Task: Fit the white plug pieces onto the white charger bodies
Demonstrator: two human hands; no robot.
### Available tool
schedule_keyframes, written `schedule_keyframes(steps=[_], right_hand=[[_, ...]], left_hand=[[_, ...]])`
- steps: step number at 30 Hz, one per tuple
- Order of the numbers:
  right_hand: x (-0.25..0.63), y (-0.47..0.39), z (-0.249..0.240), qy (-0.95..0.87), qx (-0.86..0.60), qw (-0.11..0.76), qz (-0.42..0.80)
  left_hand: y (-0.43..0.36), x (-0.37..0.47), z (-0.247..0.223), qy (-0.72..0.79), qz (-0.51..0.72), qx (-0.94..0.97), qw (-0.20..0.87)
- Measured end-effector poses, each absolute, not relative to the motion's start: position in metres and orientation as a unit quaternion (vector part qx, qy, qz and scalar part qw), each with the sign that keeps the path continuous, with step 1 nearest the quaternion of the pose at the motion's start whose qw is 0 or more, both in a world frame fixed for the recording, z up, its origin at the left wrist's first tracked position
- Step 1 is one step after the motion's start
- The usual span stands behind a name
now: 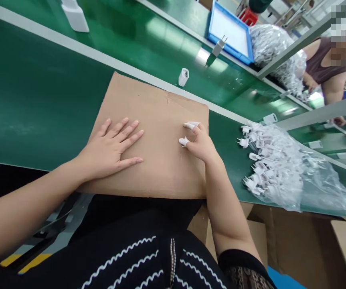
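On the green table [40, 100], both hands press cardboard [157, 160]: left hand [109, 150] spread at ten o'clock, right hand [201, 142] (fingertips covered) half-curled, gripping nothing, at two.

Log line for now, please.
left hand: flat on cardboard | right hand: on cardboard | white plugs, plastic bag: at right
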State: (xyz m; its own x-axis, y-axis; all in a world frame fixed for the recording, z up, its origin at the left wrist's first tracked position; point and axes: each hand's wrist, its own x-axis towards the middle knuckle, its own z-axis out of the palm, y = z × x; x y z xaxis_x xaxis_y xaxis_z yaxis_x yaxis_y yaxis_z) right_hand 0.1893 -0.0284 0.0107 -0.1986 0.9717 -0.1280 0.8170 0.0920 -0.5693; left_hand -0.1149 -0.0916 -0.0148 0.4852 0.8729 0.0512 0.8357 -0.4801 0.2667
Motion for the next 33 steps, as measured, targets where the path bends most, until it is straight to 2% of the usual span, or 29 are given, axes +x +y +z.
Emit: schedule_keyframes(steps=[7, 14, 22, 28, 33], right_hand=[[0.195, -0.049, -0.003, -0.695, -0.661, 0.187, 0.211], [0.199, -0.049, -0.011, -0.687, -0.647, 0.248, 0.219], [0.204, -0.046, -0.018, -0.700, -0.614, 0.292, 0.218], [0.203, -0.044, -0.020, -0.690, -0.608, 0.317, 0.230], [0.201, -0.045, -0.018, -0.672, -0.616, 0.358, 0.199]], left_hand=[[-0.092, -0.114, -0.012, 0.500, 0.125, 0.844, 0.145], [-0.087, -0.118, -0.011, 0.503, 0.156, 0.830, 0.182], [-0.085, -0.133, -0.015, 0.484, 0.283, 0.806, 0.188], [-0.084, -0.137, -0.016, 0.492, 0.286, 0.792, 0.219], [-0.084, -0.135, -0.016, 0.481, 0.248, 0.820, 0.189]])
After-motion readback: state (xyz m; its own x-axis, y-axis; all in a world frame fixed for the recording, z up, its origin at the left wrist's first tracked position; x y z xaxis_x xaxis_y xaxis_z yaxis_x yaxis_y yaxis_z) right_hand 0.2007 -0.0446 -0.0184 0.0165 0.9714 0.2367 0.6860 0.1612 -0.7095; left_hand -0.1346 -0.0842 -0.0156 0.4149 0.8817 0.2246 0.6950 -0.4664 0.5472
